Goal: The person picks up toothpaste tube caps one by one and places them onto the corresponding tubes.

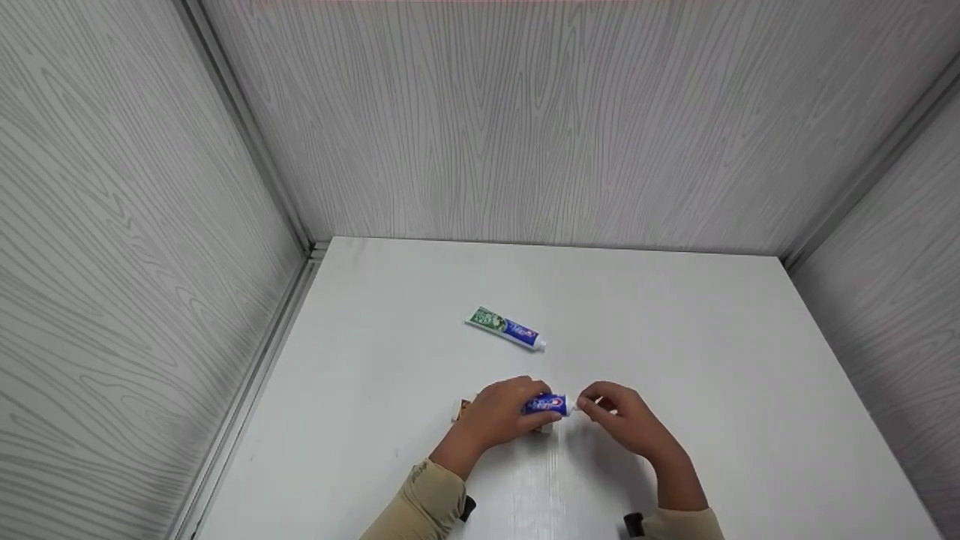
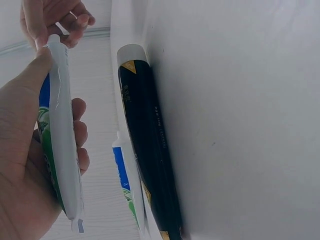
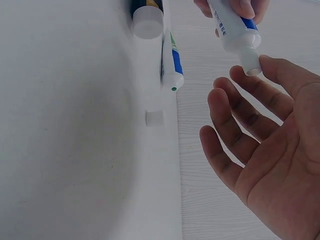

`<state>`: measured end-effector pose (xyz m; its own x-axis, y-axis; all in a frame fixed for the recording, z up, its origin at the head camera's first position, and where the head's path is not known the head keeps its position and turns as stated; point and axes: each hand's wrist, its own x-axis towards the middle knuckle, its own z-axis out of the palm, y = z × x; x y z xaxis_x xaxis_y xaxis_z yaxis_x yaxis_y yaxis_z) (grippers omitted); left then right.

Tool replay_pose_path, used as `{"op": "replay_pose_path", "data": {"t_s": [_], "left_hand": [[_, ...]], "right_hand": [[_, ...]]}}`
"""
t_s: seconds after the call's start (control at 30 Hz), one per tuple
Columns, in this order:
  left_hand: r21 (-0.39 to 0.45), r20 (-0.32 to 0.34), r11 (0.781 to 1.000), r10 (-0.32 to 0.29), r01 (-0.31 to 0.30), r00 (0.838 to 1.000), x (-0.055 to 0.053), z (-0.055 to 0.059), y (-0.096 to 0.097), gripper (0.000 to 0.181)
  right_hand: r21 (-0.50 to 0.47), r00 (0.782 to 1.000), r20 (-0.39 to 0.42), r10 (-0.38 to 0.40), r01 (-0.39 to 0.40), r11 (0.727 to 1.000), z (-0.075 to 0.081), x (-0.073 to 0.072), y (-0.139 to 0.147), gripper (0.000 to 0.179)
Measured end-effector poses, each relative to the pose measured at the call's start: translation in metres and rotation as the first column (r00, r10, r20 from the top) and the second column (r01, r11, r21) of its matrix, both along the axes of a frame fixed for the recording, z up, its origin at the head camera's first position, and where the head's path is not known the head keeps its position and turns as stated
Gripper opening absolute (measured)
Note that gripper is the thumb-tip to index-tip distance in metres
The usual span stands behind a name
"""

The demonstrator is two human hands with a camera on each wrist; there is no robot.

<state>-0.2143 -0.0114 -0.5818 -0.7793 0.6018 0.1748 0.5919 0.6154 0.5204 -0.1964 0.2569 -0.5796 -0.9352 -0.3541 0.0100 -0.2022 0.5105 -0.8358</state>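
A toothpaste tube (image 2: 62, 130), white with blue and green printing, lies in my left hand (image 1: 499, 411), fingers and thumb wrapped around its body. Its narrow white cap (image 3: 250, 62) points toward my right hand (image 1: 626, 420). Thumb and index finger of that hand pinch the cap, while the other fingers are spread in the right wrist view. Below the left hand, a dark tube with gold markings (image 2: 150, 145) and a broad white cap rests on the table. In the head view the left hand covers most of it.
A second blue and green toothpaste tube (image 1: 505, 328) lies slanted on the white table (image 1: 675, 322), beyond the hands. A small white cylinder (image 3: 154, 118) is on the table in the right wrist view. Grey wood-grain panels (image 1: 525, 127) enclose the back and sides.
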Motion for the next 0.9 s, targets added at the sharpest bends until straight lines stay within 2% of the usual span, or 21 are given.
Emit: {"op": "replay_pose_path", "data": {"t_s": [0.23,0.47,0.7,0.9], "left_hand": [[0.014,-0.001,1.0,-0.006,0.006,1.0,0.0007,-0.0006,-0.0003,0.045],[0.017,0.002,1.0,-0.012,0.011,1.0,0.0006,-0.0031,-0.0008,0.045],[0.008,0.006,1.0,-0.008,0.008,1.0,0.0016,-0.0025,-0.0012,0.047],[-0.001,0.01,1.0,-0.002,0.002,1.0,0.0029,-0.0024,-0.0018,0.049]], "right_hand": [[-0.007,0.997,-0.072,-0.03,0.03,1.0,0.0008,0.001,-0.0025,0.015],[-0.039,0.993,-0.112,-0.022,0.017,0.999,0.0027,0.0025,-0.0032,0.008],[-0.044,0.987,-0.159,0.019,-0.026,0.999,0.0006,0.0038,0.0002,0.016],[-0.058,0.986,-0.163,0.032,-0.041,0.997,0.0006,0.0048,0.0005,0.015]]}}
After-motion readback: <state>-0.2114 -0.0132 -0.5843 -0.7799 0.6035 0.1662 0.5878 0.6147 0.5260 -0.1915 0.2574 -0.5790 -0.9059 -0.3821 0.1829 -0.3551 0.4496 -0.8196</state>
